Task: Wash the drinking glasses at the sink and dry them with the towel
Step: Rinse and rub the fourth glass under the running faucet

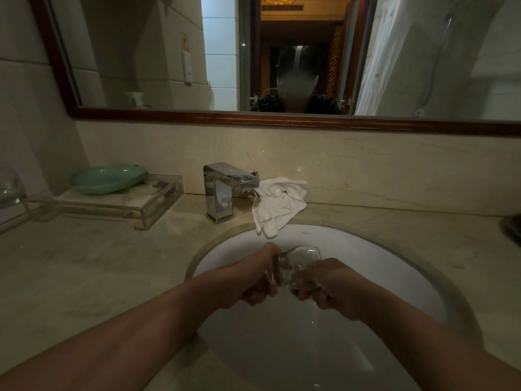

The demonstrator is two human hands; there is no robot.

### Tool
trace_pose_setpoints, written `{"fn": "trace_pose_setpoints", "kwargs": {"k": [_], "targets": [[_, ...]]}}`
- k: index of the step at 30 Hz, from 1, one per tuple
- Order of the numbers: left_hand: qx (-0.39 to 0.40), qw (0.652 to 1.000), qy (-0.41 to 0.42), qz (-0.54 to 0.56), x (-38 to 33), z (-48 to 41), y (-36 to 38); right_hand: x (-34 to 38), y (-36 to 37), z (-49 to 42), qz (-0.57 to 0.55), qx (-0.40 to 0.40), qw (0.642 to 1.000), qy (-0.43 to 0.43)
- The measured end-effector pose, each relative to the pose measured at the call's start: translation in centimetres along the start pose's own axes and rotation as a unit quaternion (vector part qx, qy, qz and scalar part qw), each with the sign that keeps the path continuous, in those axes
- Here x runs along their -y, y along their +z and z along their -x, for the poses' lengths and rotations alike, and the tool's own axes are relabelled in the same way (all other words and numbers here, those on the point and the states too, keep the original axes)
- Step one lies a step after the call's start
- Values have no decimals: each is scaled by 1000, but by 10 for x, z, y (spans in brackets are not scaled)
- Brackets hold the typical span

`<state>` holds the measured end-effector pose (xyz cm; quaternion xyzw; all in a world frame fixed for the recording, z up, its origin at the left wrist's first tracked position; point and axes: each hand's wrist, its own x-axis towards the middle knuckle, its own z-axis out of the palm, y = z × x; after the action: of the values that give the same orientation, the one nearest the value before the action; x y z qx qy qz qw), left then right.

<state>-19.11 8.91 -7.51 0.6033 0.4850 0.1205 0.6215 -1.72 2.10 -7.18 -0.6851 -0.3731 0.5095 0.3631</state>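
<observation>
A clear drinking glass (pixel 303 259) lies tilted between both hands over the white sink basin (pixel 380 266). My left hand (pixel 258 280) grips it from the left side. On its right side, my right hand (pixel 328 283) curls round it, the fingers partly hidden behind the glass. A crumpled white towel (pixel 277 206) lies on the counter behind the basin, its end hanging over the rim. The chrome tap (pixel 222 190) stands left of the towel; I see no water running from it. Another glass (pixel 11 190) shows at the far left edge.
A clear acrylic tray (pixel 132 206) holding a green dish (pixel 107 179) sits on the marble counter (pixel 84 263) at the left. A wood-framed mirror (pixel 282 117) hangs above the backsplash. A dark object (pixel 511 227) sits at the right edge.
</observation>
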Motion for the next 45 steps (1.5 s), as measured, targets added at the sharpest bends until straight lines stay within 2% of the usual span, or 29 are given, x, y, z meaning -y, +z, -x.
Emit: {"fn": "trace_pose_setpoints", "kwargs": {"k": [5, 15, 19, 23, 26, 31, 38, 45], "targets": [[6, 1000, 15, -22, 0, 2, 0, -2, -3, -2, -5, 35, 999, 9], [37, 998, 3, -57, 5, 3, 1, -4, -1, 1, 49, 12, 999, 4], [45, 998, -8, -32, 4, 2, -1, -3, 1, 0, 19, 40, 999, 14], [68, 997, 21, 39, -1, 3, -5, -5, -1, 0, -24, 81, 996, 8], [62, 996, 46, 45, -2, 5, -5, -2, 0, 0, 0, 66, 998, 10], [46, 999, 10, 11, -3, 7, -2, 0, -1, 5, 41, 48, 998, 6], [7, 1000, -7, -14, -1, 3, -2, -2, 6, 2, 3, 36, 999, 3], [53, 998, 19, 6, 0, 2, -5, -2, 0, 3, 1, 61, 998, 1]]}}
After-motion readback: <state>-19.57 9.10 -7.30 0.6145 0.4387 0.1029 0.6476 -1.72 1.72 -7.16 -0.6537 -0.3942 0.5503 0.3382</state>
